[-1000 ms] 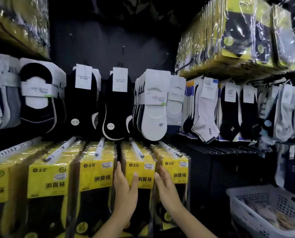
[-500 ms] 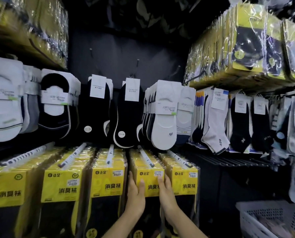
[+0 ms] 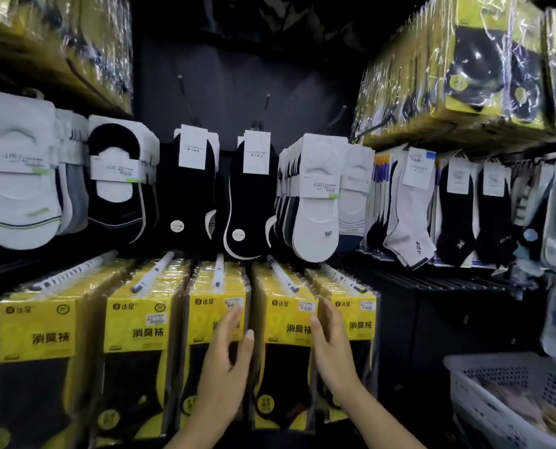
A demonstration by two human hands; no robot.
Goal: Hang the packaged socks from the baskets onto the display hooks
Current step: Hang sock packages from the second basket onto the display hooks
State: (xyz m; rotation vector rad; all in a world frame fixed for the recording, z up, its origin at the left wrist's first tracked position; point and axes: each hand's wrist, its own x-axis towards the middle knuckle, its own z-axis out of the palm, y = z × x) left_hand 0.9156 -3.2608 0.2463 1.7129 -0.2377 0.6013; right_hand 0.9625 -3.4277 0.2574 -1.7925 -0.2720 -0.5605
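Head view, lower centre: the left hand (image 3: 228, 361) and right hand (image 3: 331, 351), fingers straight and holding nothing, flank a stack of yellow sock packs (image 3: 286, 335) already hanging on its display hook (image 3: 281, 273). This looks like squaring up after hanging. The next move likely calls for reaching to the white basket (image 3: 484, 387) at lower right for another pack.
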